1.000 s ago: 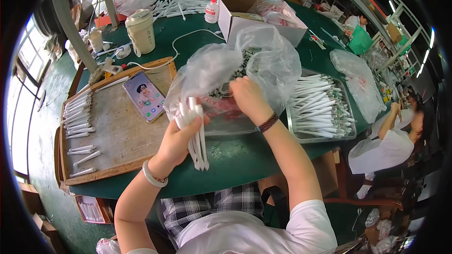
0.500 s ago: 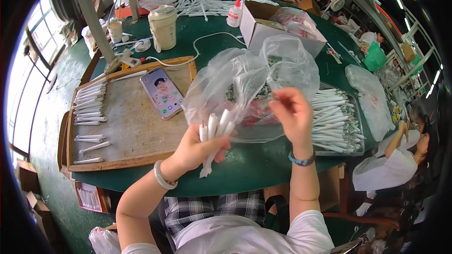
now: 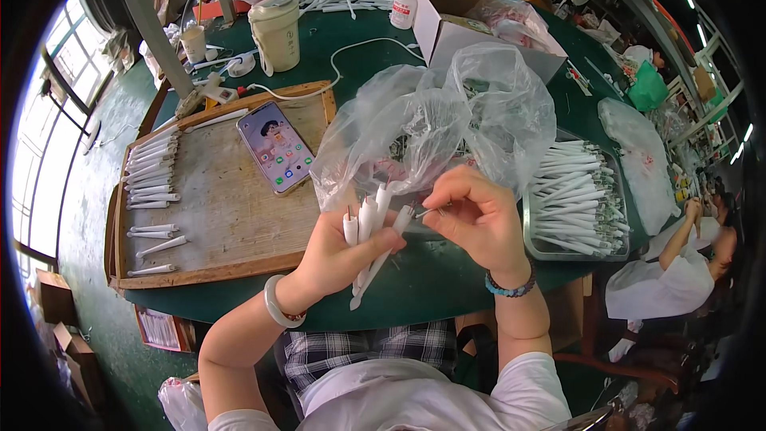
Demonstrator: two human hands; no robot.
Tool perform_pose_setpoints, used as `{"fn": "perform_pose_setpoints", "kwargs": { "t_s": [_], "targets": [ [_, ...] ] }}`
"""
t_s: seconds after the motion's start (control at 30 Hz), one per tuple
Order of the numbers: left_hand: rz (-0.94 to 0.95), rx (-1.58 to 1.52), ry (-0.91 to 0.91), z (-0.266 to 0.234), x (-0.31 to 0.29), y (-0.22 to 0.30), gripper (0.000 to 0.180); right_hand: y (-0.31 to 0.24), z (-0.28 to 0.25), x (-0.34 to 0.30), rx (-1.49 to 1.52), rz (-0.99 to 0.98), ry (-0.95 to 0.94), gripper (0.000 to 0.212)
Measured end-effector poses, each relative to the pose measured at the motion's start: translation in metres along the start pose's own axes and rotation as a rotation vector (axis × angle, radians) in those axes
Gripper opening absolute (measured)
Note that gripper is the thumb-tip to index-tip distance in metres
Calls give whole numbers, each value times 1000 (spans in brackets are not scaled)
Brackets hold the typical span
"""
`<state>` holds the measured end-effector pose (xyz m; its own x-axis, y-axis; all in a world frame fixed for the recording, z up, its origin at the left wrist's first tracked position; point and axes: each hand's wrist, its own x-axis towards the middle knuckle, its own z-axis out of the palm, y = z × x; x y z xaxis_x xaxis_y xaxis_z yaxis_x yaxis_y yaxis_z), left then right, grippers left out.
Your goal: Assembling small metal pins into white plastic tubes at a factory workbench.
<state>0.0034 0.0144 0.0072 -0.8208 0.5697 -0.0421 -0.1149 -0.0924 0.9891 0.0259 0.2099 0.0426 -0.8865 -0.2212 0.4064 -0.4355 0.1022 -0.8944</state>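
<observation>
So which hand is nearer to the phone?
Left. The left hand is to the right of the phone and nearer the person; the right hand is farther right, beyond the left.

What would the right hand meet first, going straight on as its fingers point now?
Most likely the upper end of the rightmost white tube held in the left hand, just left of the right hand. Depth is unclear in this view, so it might pass that tube instead.
</observation>
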Motion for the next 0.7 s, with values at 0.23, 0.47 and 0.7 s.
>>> {"fn": "perform_pose_setpoints", "kwargs": {
  "t_s": [0.23,0.47,0.7],
  "targets": [
    [11,36,-9,2,0,2,20,0,2,1,236,290,3,13],
    [-2,50,-63,0,0,2,21,-3,-4,3,255,378,-35,11],
    [35,30,-88,3,-2,1,21,-4,1,1,181,321,-4,15]
  ]
}}
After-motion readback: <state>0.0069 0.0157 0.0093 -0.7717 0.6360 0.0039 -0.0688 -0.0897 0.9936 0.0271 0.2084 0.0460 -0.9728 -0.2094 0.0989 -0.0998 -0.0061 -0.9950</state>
